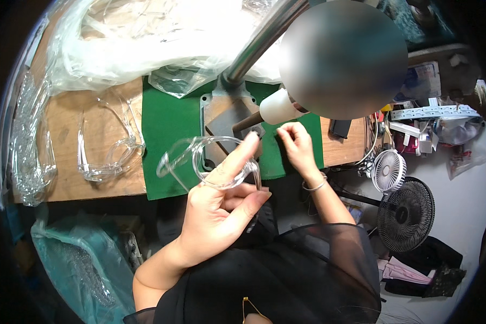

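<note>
A clear plastic glasses frame (197,141) is raised over the front of the green mat (173,113), gripped by my left hand (213,216). My index finger stretches along the frame, while the thumb and other fingers close on its temple. At the mat's right part, my right hand (298,150) is curled with thumb and fingertips drawn together; anything between them is too small to tell. Between the hands stands a metal base (217,110) with a dark slanted plate. A rod with a white cylinder (278,106) juts out above it.
Several clear frames (110,162) lie on the wooden table at left, beside a wrapped stack (35,146). A large plastic bag (108,48) covers the back. A thick metal post (259,43) rises behind the base. At right are cables, a white fan (389,170) and a black fan (406,213).
</note>
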{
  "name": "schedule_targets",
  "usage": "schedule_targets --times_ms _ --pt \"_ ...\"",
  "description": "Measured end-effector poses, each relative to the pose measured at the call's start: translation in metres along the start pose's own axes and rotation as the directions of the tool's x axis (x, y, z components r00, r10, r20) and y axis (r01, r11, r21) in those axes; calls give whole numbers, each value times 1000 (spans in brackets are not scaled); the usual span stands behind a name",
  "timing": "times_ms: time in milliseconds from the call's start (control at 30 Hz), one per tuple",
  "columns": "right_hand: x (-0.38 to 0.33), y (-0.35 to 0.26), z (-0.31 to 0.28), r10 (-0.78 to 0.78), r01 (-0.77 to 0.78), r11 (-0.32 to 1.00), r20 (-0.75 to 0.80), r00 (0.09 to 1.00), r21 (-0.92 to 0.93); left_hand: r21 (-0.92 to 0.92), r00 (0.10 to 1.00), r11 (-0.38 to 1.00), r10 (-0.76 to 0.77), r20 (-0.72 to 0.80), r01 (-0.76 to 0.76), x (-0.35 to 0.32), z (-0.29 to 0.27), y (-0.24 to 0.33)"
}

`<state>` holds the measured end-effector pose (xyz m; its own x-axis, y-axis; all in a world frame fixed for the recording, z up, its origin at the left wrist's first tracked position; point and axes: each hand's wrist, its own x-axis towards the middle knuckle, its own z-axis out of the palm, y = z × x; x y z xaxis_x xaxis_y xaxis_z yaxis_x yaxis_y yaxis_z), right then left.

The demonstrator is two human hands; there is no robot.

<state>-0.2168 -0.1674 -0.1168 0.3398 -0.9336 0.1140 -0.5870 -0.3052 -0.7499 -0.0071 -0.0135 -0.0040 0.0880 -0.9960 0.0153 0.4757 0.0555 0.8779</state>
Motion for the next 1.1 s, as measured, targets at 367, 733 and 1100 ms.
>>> schedule_targets --times_ms 367,733,1100 --pt "-4 -165 -26 -629 530 768 270 728 360 -344 948 884 -301 100 316 -8 -5 11" --pt "0 -165 -24 -620 496 768 274 736 405 -249 968 936 -241 65 250 -8 -7 8" --pt "-11 -154 -11 -579 442 744 153 801 502 -438 946 839 -298 126 323 -7 -5 7"
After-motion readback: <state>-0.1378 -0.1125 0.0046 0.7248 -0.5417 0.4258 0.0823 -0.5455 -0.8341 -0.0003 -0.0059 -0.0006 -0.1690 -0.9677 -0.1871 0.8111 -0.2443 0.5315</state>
